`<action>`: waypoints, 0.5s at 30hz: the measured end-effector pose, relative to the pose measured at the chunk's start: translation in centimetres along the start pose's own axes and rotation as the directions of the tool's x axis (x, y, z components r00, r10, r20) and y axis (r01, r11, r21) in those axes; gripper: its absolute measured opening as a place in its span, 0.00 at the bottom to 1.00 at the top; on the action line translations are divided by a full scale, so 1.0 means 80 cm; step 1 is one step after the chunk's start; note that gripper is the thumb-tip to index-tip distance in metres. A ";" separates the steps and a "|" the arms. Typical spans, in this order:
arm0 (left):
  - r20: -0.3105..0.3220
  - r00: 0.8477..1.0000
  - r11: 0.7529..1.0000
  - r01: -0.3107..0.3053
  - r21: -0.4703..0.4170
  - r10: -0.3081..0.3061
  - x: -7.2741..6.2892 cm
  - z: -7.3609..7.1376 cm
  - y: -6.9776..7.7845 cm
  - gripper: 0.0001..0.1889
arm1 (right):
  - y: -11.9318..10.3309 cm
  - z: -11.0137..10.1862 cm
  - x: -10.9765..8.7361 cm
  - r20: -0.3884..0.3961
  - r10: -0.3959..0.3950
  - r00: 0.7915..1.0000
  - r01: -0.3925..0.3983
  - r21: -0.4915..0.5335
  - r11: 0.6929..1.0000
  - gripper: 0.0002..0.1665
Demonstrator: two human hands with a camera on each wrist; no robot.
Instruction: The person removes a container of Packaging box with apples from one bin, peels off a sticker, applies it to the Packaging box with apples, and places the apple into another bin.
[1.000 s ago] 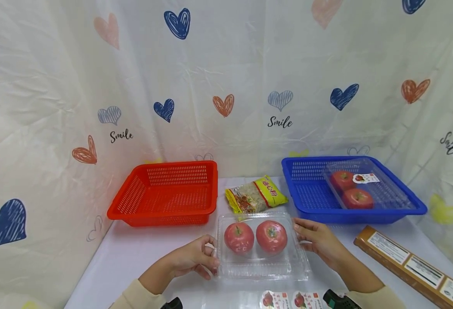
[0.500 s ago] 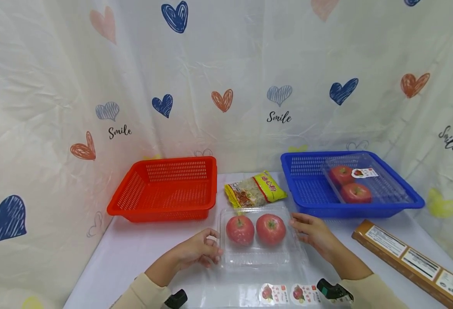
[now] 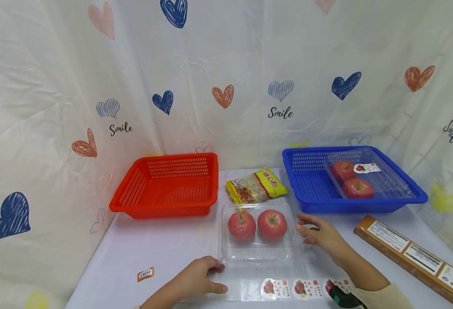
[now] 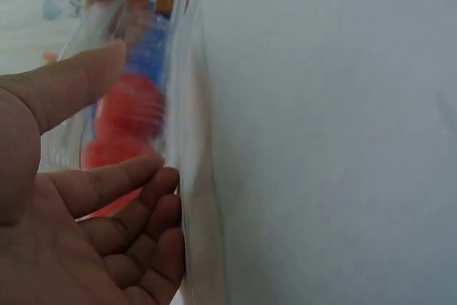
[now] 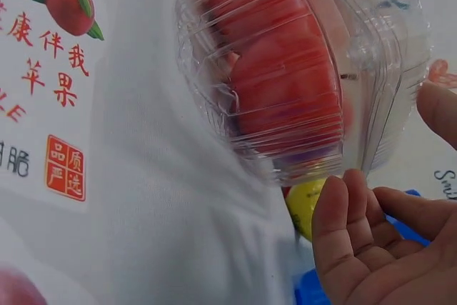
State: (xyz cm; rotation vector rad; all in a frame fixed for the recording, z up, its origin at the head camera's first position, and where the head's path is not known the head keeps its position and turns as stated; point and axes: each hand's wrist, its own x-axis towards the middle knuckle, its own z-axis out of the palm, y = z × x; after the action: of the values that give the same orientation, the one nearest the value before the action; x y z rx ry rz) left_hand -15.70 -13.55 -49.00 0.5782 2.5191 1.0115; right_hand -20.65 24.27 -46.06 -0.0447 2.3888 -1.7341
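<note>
A clear plastic clamshell box (image 3: 257, 254) stands mid-table with two red apples (image 3: 241, 225) inside and its lid down. My right hand (image 3: 324, 237) is at the box's right side, fingertips right at its edge; in the right wrist view thumb and fingers are spread apart beside the ridged wall. My left hand (image 3: 201, 278) lies near the box's front left corner, thumb and fingers apart, with nothing between them. Closer to me lies a clear sheet bearing several apple labels (image 3: 275, 288), partly covered by the right wrist's camera.
An empty red basket (image 3: 172, 189) stands at the back left. The blue basket (image 3: 299, 193) at the back right holds another labelled apple box (image 3: 388, 184). Between them lies a yellow food packet (image 3: 257, 186). A long brown box (image 3: 415, 259) lies right, a small orange packet (image 3: 145, 274) left.
My left hand has left the box's left side and come nearer to me, uncovering the small orange packet. My right hand stays at the right edge. The head view has tilted down slightly.
</note>
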 end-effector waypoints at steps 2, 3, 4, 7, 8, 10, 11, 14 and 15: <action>-0.027 0.999 0.988 -0.039 0.149 0.044 -0.006 0.012 0.007 0.25 | -0.002 -0.001 -0.003 -0.013 -0.020 1.000 0.020 -0.034 0.999 0.42; -0.037 0.997 0.974 -0.059 0.221 0.069 -0.008 0.017 0.010 0.26 | -0.004 -0.002 -0.003 -0.023 -0.030 0.999 0.029 -0.053 0.998 0.42; -0.046 0.994 0.954 -0.078 0.291 0.096 -0.009 0.022 0.014 0.26 | -0.005 -0.002 -0.004 -0.029 -0.046 0.999 0.044 -0.080 0.996 0.42; -0.071 0.984 0.888 -0.116 0.445 0.164 -0.010 0.034 0.023 0.28 | -0.011 -0.004 -0.004 -0.061 -0.087 0.994 0.076 -0.175 0.982 0.41; -0.074 0.982 0.874 -0.121 0.470 0.175 -0.009 0.037 0.025 0.28 | -0.013 -0.004 -0.005 -0.071 -0.097 0.993 0.081 -0.203 0.976 0.41; -0.070 0.982 0.867 -0.122 0.483 0.177 -0.006 0.040 0.030 0.27 | -0.016 -0.005 -0.007 -0.084 -0.107 0.991 0.083 -0.253 0.964 0.41; -0.067 0.983 0.872 -0.117 0.476 0.169 -0.004 0.041 0.031 0.26 | -0.018 -0.004 -0.008 -0.092 -0.100 0.991 0.072 -0.270 0.960 0.41; -0.049 0.992 0.908 -0.089 0.410 0.119 0.001 0.041 0.035 0.24 | -0.022 -0.004 -0.014 -0.099 -0.103 0.990 0.068 -0.314 0.947 0.41; -0.041 0.994 0.922 -0.078 0.380 0.101 0.003 0.041 0.035 0.23 | -0.023 -0.004 -0.017 -0.103 -0.114 0.988 0.073 -0.335 0.939 0.41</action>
State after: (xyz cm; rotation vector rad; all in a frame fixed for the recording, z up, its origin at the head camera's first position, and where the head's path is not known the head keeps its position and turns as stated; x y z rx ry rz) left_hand -13.68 -9.70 -49.24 0.7873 2.7836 0.5732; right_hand -19.56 24.15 -44.05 -0.1042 2.7859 -1.3869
